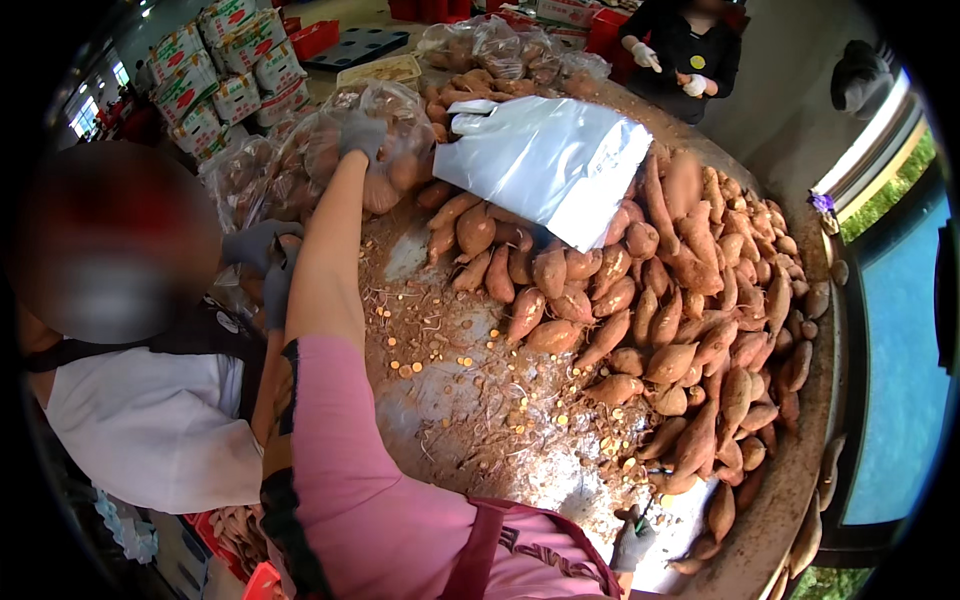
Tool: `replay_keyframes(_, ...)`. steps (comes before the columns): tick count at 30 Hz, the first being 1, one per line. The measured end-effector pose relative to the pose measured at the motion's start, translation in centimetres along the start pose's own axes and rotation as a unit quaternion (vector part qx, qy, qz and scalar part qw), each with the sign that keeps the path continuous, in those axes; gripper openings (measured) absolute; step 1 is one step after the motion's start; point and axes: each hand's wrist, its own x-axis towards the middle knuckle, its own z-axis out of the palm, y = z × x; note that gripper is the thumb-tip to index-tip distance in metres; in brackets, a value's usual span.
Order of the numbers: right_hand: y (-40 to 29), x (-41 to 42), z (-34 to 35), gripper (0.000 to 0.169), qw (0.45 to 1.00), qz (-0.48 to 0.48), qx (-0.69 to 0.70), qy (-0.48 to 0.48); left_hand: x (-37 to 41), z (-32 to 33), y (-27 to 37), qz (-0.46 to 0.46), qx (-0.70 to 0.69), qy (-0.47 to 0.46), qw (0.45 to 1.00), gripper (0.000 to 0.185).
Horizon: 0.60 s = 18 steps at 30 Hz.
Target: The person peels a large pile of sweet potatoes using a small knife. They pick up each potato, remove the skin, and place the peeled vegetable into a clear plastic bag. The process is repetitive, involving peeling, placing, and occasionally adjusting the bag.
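Observation:
My left hand (364, 136), in a grey glove, reaches far across the table and grips a clear plastic bag of sweet potatoes (386, 180). Its fingertips are partly hidden by the film. Low in the view, close to my body, my gloved right hand (634, 541) holds a thin tool (642, 513), too small to name surely. Loose sweet potatoes (675, 367) are heaped from the middle to the right rim. On top of the heap lies a stack of flat plastic bags (540, 157). Cut root ends (405, 370) and soil litter the metal tabletop (435, 390).
At my left a co-worker's gloved hands (274, 262) hold a cutting tool near filled bags. Another person (686, 67) stands across the table. More bagged sweet potatoes (502, 49) line the far side. Printed cartons (225, 67) are stacked behind. The table's raised rim (817, 375) curves along the right.

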Motion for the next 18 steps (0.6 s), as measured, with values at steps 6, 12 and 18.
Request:
replay_keyframes(6,-1.5,1.4,-0.4,0.035,0.999,0.020,-0.028,-0.039,5.1,-3.8,2.0,0.233,-0.089,0.136,0.959,0.025)
replay_keyframes(12,-3.3,1.2,0.2,0.030,0.997,-0.017,-0.025,-0.065,-0.8,-9.6,6.3,0.214,-0.184,0.038,0.958,0.019)
replay_keyframes(18,-1.4,1.9,0.3,0.028,0.997,-0.039,0.021,-0.064,-1.0,-5.7,2.9,0.083,0.058,0.034,0.994,0.025)
